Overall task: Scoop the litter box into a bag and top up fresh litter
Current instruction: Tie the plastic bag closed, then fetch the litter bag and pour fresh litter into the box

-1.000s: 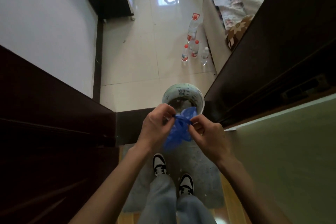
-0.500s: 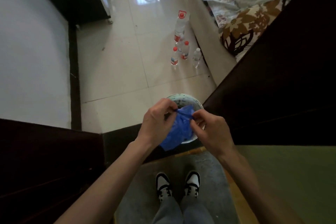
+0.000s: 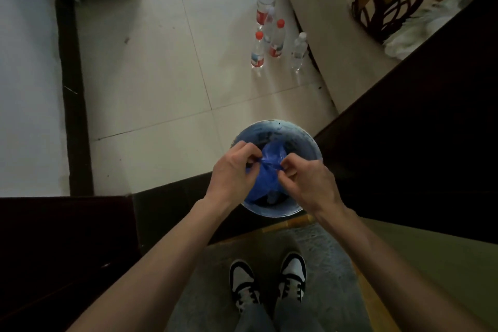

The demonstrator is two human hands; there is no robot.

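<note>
Head view: a crumpled blue plastic bag point(image 3: 265, 170) is held above a round, pale, paint-flecked bucket point(image 3: 310, 140) that stands on the glossy cream tiled floor point(image 3: 161, 75), and the bag's gathered top is pinched from the left by the fingers of the left hand point(image 3: 231, 171) and from the right by those of the right hand point(image 3: 305, 179), both curled closed on the plastic. Four clear plastic water bottles point(image 3: 272, 35) are seen upright beyond the bucket, beside a beige sofa point(image 3: 310, 8), while black-and-white sneakers point(image 3: 268, 280) are planted on a grey mat point(image 3: 318, 250) below the hands.
</note>
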